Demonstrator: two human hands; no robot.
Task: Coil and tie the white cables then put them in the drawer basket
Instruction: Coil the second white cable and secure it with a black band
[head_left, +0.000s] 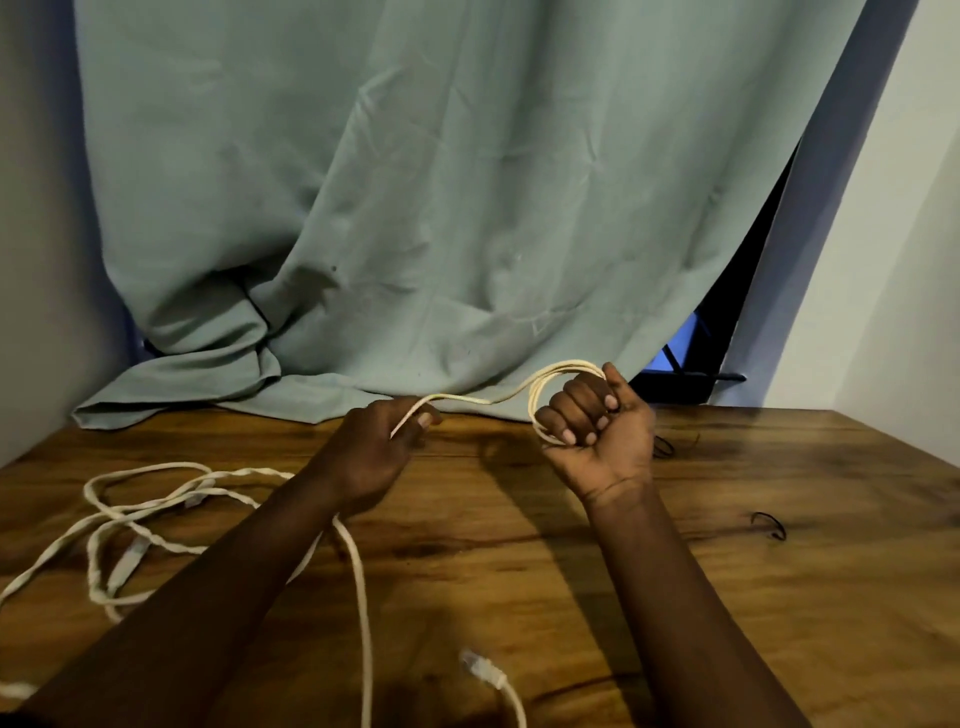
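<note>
Seen from head height through one wide-angle view, aimed forward and down, close over the wooden table (727, 597) and facing the pale green curtain (415, 182) along its far edge — left hand (371, 460) and right hand (597, 431) near mid-frame.

You are working in dim, warm light that comes from your right and above: your right hand (597, 441) and forearm cast a broad, soft-edged shadow leftward over the wooden table (779, 597), whose grain carries a faint sheen. The white cable (467, 400) reads cream. The curtain (415, 182) is evenly lit, its lower-left folds dark. Frame edges bend and soften; the near cable plug (480, 667) is blurred.
</note>
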